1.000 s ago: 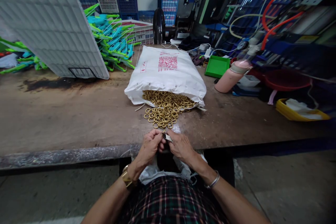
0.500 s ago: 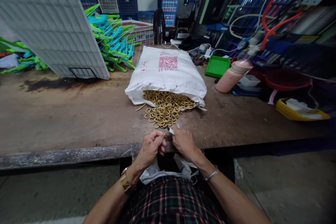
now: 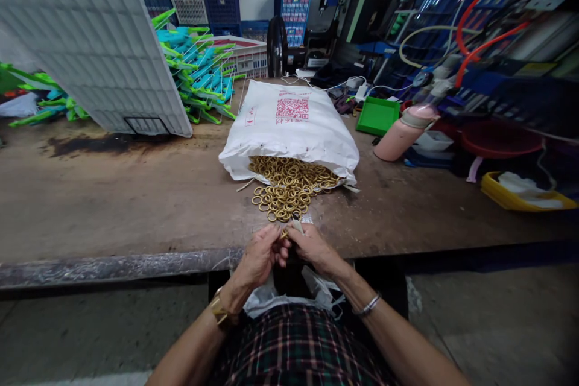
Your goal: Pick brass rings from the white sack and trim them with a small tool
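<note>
My left hand is closed at the table's front edge, pinching a gold-coloured ring between thumb and fingers. Beside it my right hand is wrapped around a small flat tool, pale with a dark tip; its exact kind is unclear. The right fingertips meet the ring, or come very close to it. Just beyond both hands lies a heap of similar gold rings, spilling from the mouth of a white woven sack with red print.
The brown table bears a white ribbed panel and green-blue plastic pieces at left. On the right are a green tray, a pink bottle and a yellow basin. A fan stands behind.
My right hand has come closer to my left, so the ring now sits between the fingers of both. The tool has tilted more upright. The whole view has shifted slightly.
</note>
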Demonstrator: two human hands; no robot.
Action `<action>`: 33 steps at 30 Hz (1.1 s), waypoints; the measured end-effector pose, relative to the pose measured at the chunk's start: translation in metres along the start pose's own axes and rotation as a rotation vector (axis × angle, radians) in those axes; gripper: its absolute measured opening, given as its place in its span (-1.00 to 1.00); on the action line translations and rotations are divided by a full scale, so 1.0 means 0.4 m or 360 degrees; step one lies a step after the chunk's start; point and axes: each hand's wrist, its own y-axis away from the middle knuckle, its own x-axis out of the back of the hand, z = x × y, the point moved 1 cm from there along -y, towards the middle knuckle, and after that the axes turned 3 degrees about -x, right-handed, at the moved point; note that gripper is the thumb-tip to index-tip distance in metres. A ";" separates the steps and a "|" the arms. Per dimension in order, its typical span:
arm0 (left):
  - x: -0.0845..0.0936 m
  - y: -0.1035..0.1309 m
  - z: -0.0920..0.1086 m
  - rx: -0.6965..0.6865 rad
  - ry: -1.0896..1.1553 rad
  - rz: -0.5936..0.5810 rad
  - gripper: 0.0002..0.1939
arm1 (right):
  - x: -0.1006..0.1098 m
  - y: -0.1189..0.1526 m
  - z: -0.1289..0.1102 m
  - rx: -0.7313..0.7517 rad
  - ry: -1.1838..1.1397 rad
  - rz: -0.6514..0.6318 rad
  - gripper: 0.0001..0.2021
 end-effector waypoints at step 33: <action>0.018 -0.002 0.000 0.0006 0.0035 0.0165 -0.64 | 0.014 -0.011 0.005 -0.0130 0.0130 0.0223 -0.86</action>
